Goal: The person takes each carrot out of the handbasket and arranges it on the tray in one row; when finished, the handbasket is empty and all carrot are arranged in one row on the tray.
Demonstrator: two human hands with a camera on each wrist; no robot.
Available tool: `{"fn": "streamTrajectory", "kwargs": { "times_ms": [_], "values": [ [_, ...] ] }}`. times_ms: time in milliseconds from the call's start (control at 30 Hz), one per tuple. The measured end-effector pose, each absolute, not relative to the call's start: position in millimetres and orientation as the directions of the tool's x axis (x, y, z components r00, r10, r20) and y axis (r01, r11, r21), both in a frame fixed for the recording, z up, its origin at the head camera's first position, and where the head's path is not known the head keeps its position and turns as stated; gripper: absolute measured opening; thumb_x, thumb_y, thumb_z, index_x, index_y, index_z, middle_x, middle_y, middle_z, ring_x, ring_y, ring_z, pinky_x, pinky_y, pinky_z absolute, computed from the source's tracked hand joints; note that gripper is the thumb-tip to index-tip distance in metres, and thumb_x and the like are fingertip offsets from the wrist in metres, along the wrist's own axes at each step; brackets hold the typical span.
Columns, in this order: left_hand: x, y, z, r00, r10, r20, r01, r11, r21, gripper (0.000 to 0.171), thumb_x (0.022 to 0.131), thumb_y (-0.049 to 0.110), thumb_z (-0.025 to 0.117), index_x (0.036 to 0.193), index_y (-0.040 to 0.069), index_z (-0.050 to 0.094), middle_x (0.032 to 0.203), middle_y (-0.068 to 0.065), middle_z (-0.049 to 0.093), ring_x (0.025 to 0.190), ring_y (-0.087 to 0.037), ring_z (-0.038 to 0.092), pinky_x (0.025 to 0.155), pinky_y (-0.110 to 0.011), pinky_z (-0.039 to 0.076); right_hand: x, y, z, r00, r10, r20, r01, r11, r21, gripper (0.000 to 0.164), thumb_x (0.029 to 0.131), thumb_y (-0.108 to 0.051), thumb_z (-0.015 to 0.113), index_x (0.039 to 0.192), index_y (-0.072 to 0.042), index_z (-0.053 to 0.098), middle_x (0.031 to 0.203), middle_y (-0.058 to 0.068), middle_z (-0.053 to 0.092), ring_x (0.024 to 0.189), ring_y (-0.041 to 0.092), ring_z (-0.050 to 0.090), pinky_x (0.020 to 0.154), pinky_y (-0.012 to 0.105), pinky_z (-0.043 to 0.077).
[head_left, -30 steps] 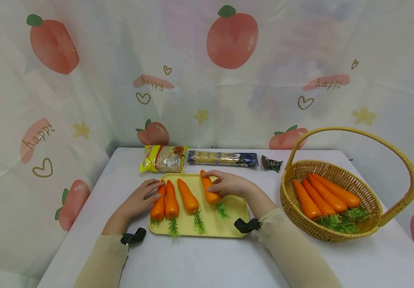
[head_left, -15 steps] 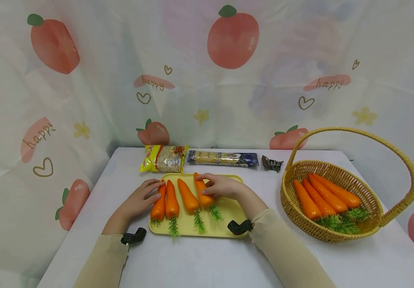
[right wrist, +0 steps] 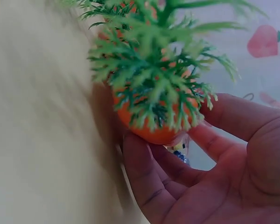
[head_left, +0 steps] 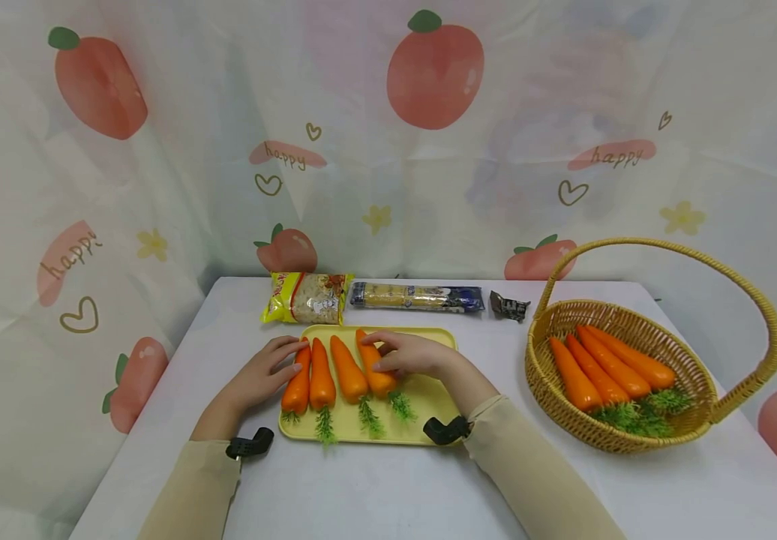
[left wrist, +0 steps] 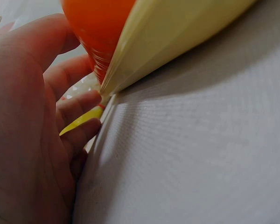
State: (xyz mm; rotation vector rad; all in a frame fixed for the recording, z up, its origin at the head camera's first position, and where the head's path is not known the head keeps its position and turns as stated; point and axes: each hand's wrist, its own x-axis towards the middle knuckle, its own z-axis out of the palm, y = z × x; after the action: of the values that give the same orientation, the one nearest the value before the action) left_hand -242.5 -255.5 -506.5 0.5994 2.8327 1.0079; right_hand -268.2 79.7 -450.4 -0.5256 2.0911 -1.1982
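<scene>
Several orange carrots with green tops lie side by side on a pale yellow tray (head_left: 429, 435). My right hand (head_left: 415, 354) holds the rightmost carrot (head_left: 373, 369) from its right side, the tip showing beyond the fingers. In the right wrist view, its green top (right wrist: 154, 74) hangs in front of the orange body, with my fingers (right wrist: 140, 163) against it. My left hand (head_left: 263, 373) rests by the leftmost carrot (head_left: 297, 394), thumb and fingertips touching its left side. The left wrist view has the other left fingers (left wrist: 77, 105) along the tray's edge. Two carrots (head_left: 322, 375) lie between the hands.
A wicker basket (head_left: 537, 375) with a tall handle stands at the right, holding several carrots. Behind the tray lie a yellow food packet (head_left: 314, 298), a long noodle-like packet (head_left: 418, 297) and a small dark wrapper (head_left: 510, 307). A printed curtain hangs behind the table.
My right hand has moved the rightmost carrot leftward across the tray, up beside its neighbour, which has shifted slightly left. My left hand has stayed in place.
</scene>
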Motion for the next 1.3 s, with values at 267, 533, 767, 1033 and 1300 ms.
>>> {"fn": "streamTrajectory", "kwargs": {
  "times_ms": [267, 533, 767, 1033, 1300],
  "values": [
    [-242.3, -256.3, -507.1, -0.918, 0.392, 0.063, 0.345, 0.707, 0.617, 0.051, 0.1, 0.044, 0.052, 0.147, 0.024, 0.048, 0.153, -0.01, 0.038, 0.14, -0.038, 0.039, 0.114, -0.063, 0.03, -265.8, 75.2, -451.5, -0.701, -0.623, -0.349, -0.008, 0.496, -0.868, 0.054, 0.094, -0.018, 0.065, 0.145, -0.027, 0.048, 0.141, 0.017, 0.046, 0.095, 0.02, 0.061, 0.076, 0.034, 0.053],
    [-243.1, -256.3, -508.2, -0.916, 0.394, 0.072, 0.35, 0.7, 0.622, 0.05, 0.1, 0.044, 0.053, 0.146, 0.025, 0.049, 0.152, -0.009, 0.038, 0.14, -0.038, 0.04, 0.114, -0.063, 0.03, -265.9, 73.0, -453.9, -0.706, -0.607, -0.364, 0.028, 0.49, -0.871, 0.057, 0.094, -0.016, 0.066, 0.146, -0.029, 0.045, 0.142, 0.018, 0.046, 0.099, 0.022, 0.063, 0.079, 0.036, 0.057],
    [-242.6, -256.4, -508.3, -0.918, 0.389, 0.073, 0.345, 0.697, 0.628, 0.05, 0.1, 0.043, 0.054, 0.146, 0.025, 0.049, 0.153, -0.009, 0.038, 0.14, -0.037, 0.039, 0.114, -0.063, 0.03, -264.5, 70.8, -453.4, -0.722, -0.586, -0.368, 0.041, 0.495, -0.868, 0.066, 0.092, -0.019, 0.07, 0.15, -0.026, 0.039, 0.14, 0.018, 0.05, 0.112, 0.026, 0.061, 0.084, 0.037, 0.058],
    [-241.6, -256.5, -508.7, -0.92, 0.385, 0.068, 0.34, 0.701, 0.627, 0.05, 0.1, 0.043, 0.053, 0.146, 0.024, 0.049, 0.153, -0.009, 0.037, 0.141, -0.037, 0.038, 0.115, -0.063, 0.029, -263.4, 68.0, -451.7, -0.745, -0.554, -0.372, 0.033, 0.526, -0.85, 0.062, 0.09, -0.02, 0.073, 0.146, -0.018, 0.045, 0.129, 0.017, 0.059, 0.101, 0.022, 0.066, 0.082, 0.037, 0.059],
    [-241.9, -256.0, -507.1, -0.926, 0.374, 0.046, 0.318, 0.71, 0.628, 0.05, 0.1, 0.043, 0.053, 0.146, 0.027, 0.048, 0.153, -0.008, 0.037, 0.141, -0.036, 0.038, 0.115, -0.063, 0.029, -262.9, 67.0, -449.7, -0.755, -0.54, -0.372, -0.001, 0.568, -0.823, 0.06, 0.089, -0.024, 0.074, 0.143, -0.018, 0.049, 0.116, 0.011, 0.065, 0.093, 0.018, 0.066, 0.079, 0.034, 0.058]
  ]
}}
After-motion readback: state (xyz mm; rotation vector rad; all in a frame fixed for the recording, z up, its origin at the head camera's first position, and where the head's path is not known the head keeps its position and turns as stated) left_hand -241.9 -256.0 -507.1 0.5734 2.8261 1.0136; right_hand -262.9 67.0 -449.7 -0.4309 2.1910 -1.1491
